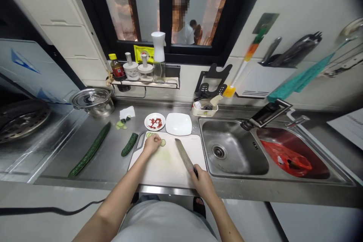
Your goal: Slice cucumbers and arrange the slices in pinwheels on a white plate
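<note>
My right hand is wrapped round the dark handle of a kitchen knife, whose blade lies low over the right half of a white cutting board. At the board's upper left, my left hand has its fingers pinched together at a thin cucumber slice. More cucumber slices lie just beyond that hand, partly hidden by it. Left of the board rests a cut piece of cucumber. A whole long cucumber lies farther left on the steel counter.
Behind the board stand a white plate with red chopped pieces and a bare white plate. Cucumber scraps lie near a lidded steel pot. To the right is a double sink with a red plastic bag.
</note>
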### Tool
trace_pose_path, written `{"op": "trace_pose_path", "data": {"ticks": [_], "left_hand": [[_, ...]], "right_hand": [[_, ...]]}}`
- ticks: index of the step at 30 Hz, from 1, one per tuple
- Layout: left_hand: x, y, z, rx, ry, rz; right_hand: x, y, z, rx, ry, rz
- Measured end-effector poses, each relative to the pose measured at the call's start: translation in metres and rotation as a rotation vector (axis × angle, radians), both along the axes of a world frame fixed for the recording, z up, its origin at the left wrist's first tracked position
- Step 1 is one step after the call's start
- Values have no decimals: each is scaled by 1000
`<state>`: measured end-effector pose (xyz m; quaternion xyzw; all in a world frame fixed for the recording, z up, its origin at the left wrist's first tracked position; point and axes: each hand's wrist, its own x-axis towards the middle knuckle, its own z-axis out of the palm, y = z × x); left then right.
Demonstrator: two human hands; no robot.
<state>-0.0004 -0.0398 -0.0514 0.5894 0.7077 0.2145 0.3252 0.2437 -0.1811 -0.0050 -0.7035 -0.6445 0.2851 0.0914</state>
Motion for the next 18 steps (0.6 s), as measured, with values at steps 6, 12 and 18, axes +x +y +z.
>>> {"op": "trace_pose_path", "data": {"ticks": [6,12,18], "left_hand": [[6,-19,-8,-34,22,-9],[5,-24,-10,28,147,-49],[3,-22,-6,32,232,-60]], "right_hand": [[-5,-5,10,-31,-36,43],[-9,-11,11,-56,-94,149],[-10,-10,5,-70,-158,242]]}}
